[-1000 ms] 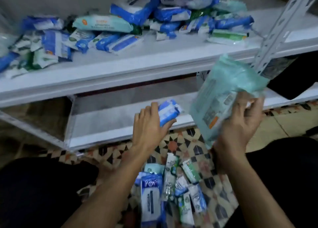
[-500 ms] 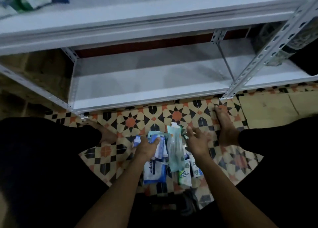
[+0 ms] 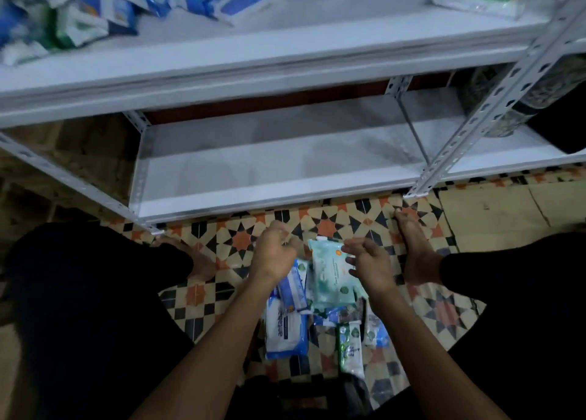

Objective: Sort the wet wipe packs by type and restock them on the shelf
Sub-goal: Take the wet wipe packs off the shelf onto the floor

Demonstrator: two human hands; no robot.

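Two hands are working over a small heap of wet wipe packs on the patterned floor tiles (image 3: 241,239). Starting at the fingers: the right hand (image 3: 369,265) is curling its fingers (image 3: 355,245) around the right edge of a pale teal wipe pack (image 3: 328,277), holding it tilted with its top end toward the shelf. The left hand (image 3: 274,251) is hanging just left of that pack with its fingers curled inward; whether it is pinching anything is something I cannot tell, since the fingertips are turned away from the camera.

Under and beside the teal pack, a blue and white pack (image 3: 293,288) is lying partly beneath the left wrist, a larger white and blue pack (image 3: 285,332) is lying flat nearer the person, and a slim green and white pack (image 3: 348,346) is lying to its right. A small blue pack (image 3: 375,332) is sitting just beside that one.

Both bare forearms are reaching down from the bottom of the view, between dark-clothed knees, and a bare foot (image 3: 415,251) is resting on the tiles to the right of the hands.

Beyond the hands, the white lower shelf (image 3: 269,166) is standing just above the floor, framed by a perforated metal upright (image 3: 494,102). The upper shelf (image 3: 285,39) is carrying a blurred spread of blue, white and green shelved packs (image 3: 104,4).
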